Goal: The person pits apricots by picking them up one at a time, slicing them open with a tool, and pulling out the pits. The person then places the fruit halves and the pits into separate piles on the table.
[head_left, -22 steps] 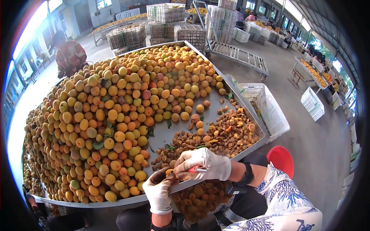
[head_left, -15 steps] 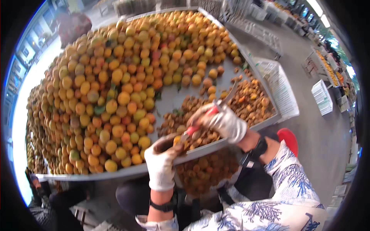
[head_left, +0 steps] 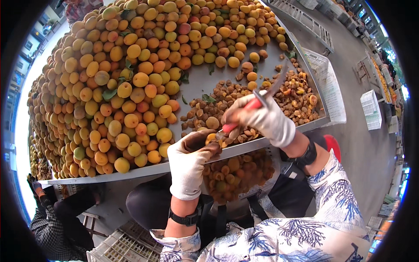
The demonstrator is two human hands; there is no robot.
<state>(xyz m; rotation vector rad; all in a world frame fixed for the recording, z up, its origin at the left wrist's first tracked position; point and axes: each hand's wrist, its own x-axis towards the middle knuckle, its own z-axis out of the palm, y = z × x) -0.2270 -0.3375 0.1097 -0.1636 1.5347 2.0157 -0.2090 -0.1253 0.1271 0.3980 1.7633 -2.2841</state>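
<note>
My left hand point(head_left: 188, 162), in a white glove with dark, soiled fingers, is closed round an apricot point(head_left: 211, 138) at the table's near rim. Only an orange part of the fruit shows between its fingers. My right hand point(head_left: 266, 118), gloved too, grips a red-handled tool point(head_left: 254, 105). One short metal tip reaches to the apricot. From the other end a curved metal piece sticks out, blurred. Close beyond both hands lie many brown apricot stones point(head_left: 227, 96) with orange scraps among them.
Whole apricots point(head_left: 126, 87) are heaped across the metal table point(head_left: 198, 83). Below its rim stands a crate of apricot halves point(head_left: 238, 172). White crates point(head_left: 327, 83) stand at right, another point(head_left: 126, 244) at lower left. A person in a checked sleeve point(head_left: 54, 229) sits at left.
My view has shifted, so the table's near edge sits higher in the picture. Both hands keep their grips, and the tool's tip stays at the apricot.
</note>
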